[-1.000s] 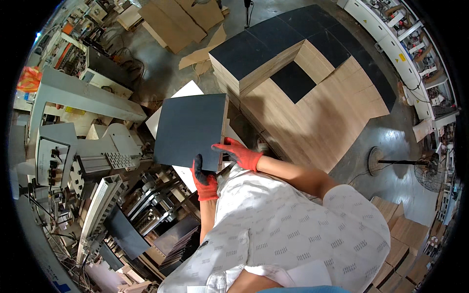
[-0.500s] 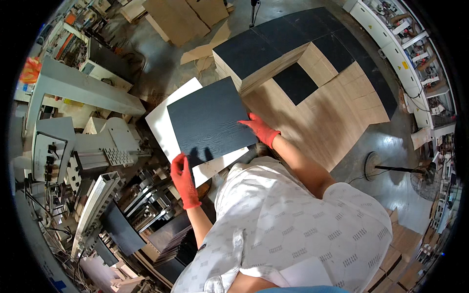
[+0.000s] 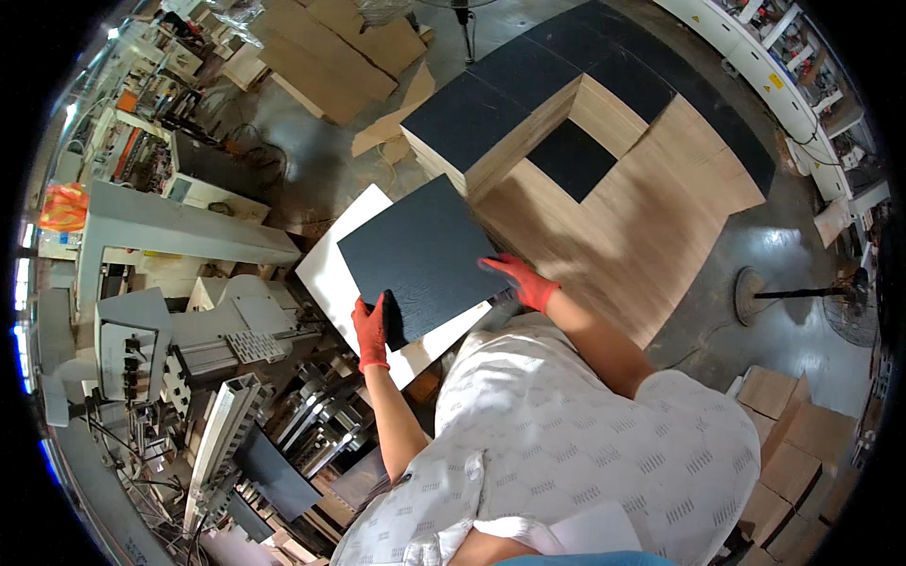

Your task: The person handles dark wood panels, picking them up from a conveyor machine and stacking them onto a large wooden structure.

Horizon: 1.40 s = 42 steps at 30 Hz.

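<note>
A square black wood-grain panel point(image 3: 415, 250) lies tilted across a larger white board point(image 3: 326, 264) in front of me. My left hand point(image 3: 372, 332), in a red glove with dark fingertips, grips the panel's near left corner. On its right edge, my right hand point(image 3: 525, 281), gloved alike, holds on with fingers over the top face. The undersides of both grips are hidden. Just beyond the right hand stand stacked panels point(image 3: 613, 241), some with black tops and others with light wood-grain faces.
Machinery with a metal rail point(image 3: 222, 443) and a grey beam point(image 3: 189, 222) stands close on the left. Flattened cardboard point(image 3: 330, 57) lies at the far side. To the right are a floor fan point(image 3: 849, 307) and stacked wood-coloured pieces point(image 3: 788, 472). A long white machine point(image 3: 746, 57) borders the far right.
My left hand has closed on the panel's near left corner, where its fingers were looser at the edge. The panel has turned slightly clockwise. My view has shifted a little.
</note>
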Available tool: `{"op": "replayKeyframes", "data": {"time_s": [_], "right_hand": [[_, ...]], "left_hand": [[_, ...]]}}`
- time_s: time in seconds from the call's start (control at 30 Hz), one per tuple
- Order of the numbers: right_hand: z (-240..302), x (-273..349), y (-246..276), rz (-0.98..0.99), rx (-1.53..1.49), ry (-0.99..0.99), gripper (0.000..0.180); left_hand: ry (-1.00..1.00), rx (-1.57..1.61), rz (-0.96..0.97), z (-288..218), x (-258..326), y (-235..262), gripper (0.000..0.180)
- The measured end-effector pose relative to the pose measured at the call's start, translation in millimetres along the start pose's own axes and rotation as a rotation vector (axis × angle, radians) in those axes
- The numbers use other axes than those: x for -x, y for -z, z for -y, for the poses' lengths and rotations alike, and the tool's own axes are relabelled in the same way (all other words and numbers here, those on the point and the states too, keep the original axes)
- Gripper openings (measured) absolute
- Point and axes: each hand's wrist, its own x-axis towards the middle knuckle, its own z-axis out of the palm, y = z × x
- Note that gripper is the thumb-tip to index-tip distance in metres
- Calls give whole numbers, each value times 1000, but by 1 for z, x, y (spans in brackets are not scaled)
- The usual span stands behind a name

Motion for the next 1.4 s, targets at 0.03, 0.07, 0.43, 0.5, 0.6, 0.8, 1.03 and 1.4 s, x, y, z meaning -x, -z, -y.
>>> {"op": "replayKeyframes", "data": {"time_s": [0.03, 0.07, 0.43, 0.5, 0.6, 0.8, 1.03, 1.4], "right_hand": [[-18, 7, 4, 90, 120, 135, 48], [-31, 14, 5, 172, 228, 285, 44], [-27, 30, -27, 104, -982, 82, 45], [-25, 20, -27, -85, -1297, -126, 46], [-16, 32, -35, -144, 9, 290, 49], [-19, 1, -31, -190, -1099, -191, 60], [-13, 50, -6, -313, 340, 374, 62], [-43, 79, 124, -610, -999, -26, 49]], "left_hand": [[4, -50, -7, 7, -3, 2, 46], [24, 86, 34, 29, -15, 7, 46], [48, -234, 25, 19, 8, -12, 53], [46, -150, 26, 16, 21, -28, 56], [77, 32, 5, 22, 41, -49, 63], [155, 308, 76, -21, 69, -83, 64], [320, 636, 60, -38, 67, -101, 79], [-157, -99, 127, -79, 59, -185, 68]]}}
